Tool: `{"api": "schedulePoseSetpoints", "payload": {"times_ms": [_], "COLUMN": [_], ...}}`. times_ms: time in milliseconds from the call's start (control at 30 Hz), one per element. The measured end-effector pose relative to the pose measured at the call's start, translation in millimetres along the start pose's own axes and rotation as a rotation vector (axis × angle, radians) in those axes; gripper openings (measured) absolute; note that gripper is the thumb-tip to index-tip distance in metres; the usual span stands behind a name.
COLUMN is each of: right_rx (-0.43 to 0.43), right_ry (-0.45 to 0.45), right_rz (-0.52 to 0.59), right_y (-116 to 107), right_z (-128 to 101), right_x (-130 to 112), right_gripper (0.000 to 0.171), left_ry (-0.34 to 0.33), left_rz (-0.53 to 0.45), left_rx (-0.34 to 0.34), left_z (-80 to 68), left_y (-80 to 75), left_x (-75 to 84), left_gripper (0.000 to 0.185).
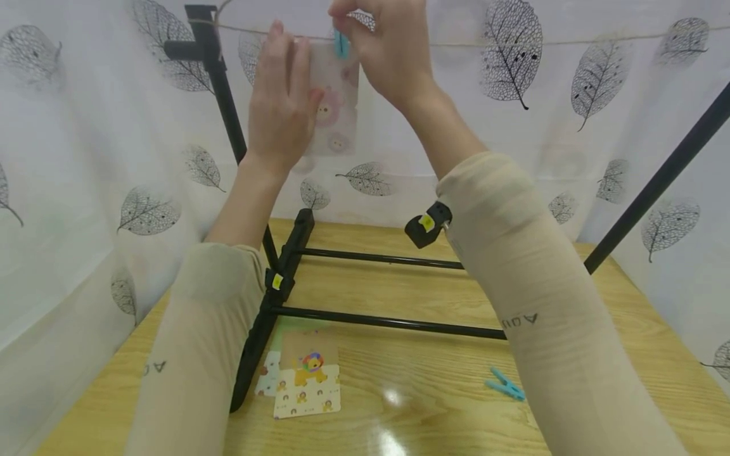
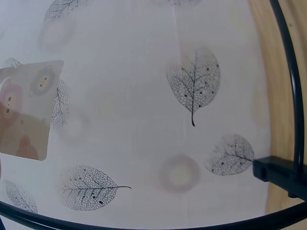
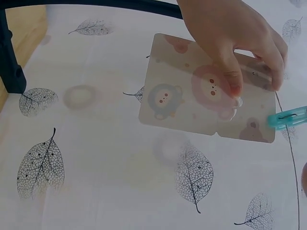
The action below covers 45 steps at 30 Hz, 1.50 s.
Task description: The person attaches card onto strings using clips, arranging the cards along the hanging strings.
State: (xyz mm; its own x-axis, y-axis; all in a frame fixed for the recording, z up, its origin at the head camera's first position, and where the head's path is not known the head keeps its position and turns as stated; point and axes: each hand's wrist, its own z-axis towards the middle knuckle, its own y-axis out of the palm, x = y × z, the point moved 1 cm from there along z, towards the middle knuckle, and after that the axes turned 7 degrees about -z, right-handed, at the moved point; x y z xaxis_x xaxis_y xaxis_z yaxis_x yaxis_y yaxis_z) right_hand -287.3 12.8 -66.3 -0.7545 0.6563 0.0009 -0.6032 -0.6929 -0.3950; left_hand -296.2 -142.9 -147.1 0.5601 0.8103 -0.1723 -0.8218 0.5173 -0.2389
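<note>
A pale card (image 1: pixel 336 120) with pink and blue cartoon animal faces hangs at the string (image 1: pixel 513 44). My left hand (image 1: pixel 283 95) holds its left side near the top, the thumb over the printed face in the right wrist view. At the card's upper edge, my right hand (image 1: pixel 393 50) pinches a teal clothespin (image 1: pixel 341 45), whose jaw end meets the card and string. The right wrist view shows the clothespin (image 3: pixel 288 118) at the card's corner; the right fingers are mostly out of that frame. In the left wrist view only part of the card (image 2: pixel 31 112) appears.
A black rack frame (image 1: pixel 228 114) carries the string, with lower crossbars (image 1: pixel 388 323) above the wooden table (image 1: pixel 422 380). Printed cards (image 1: pixel 308 392), one with a lion, lie front left. Another teal clothespin (image 1: pixel 506 385) lies at right. A leaf-patterned curtain (image 1: pixel 456 139) hangs behind.
</note>
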Motion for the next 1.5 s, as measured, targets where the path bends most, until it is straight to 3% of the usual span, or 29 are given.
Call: {"api": "schedulePoseSetpoints", "payload": {"times_ms": [100, 400, 567, 767, 933, 1033, 1133, 1300, 1500], "right_rx": [-0.006, -0.059, -0.035, -0.070, -0.116, -0.094, -0.059, -0.027, -0.036], "right_ry": [0.023, 0.077, 0.088, 0.146, 0.136, 0.070, 0.024, 0.004, -0.054], "right_rz": [0.006, -0.007, 0.067, 0.175, 0.058, -0.019, -0.024, -0.008, -0.135], "right_y": [-1, -2, -2, 1, 4, 6, 9, 11, 13], "right_z": [1, 1, 3, 8, 8, 5, 2, 0, -2], "right_x": [0, 0, -1, -5, -9, -10, -11, -11, -11], "right_gripper": [0.013, 0.014, 0.013, 0.012, 0.015, 0.016, 0.015, 0.015, 0.022], "left_ry": [0.001, 0.140, 0.176, 0.162, 0.124, 0.087, 0.062, 0.050, 0.049], "left_rz": [-0.012, -0.058, -0.079, -0.080, -0.073, -0.053, -0.042, -0.050, -0.051], "left_rx": [0.007, 0.093, 0.116, 0.111, 0.073, 0.038, 0.021, 0.028, 0.049], "left_z": [0.3, -3.6, -1.5, 1.7, 2.0, 0.9, -0.8, -2.0, -0.5], "left_y": [1.0, 5.4, 6.9, 7.1, 6.2, 5.3, 4.9, 5.4, 7.1], "left_x": [-0.7, -5.1, -5.0, -2.9, -1.6, -1.0, -1.0, -1.3, -1.9], "left_gripper": [0.043, 0.037, 0.037, 0.036, 0.037, 0.038, 0.038, 0.040, 0.042]}}
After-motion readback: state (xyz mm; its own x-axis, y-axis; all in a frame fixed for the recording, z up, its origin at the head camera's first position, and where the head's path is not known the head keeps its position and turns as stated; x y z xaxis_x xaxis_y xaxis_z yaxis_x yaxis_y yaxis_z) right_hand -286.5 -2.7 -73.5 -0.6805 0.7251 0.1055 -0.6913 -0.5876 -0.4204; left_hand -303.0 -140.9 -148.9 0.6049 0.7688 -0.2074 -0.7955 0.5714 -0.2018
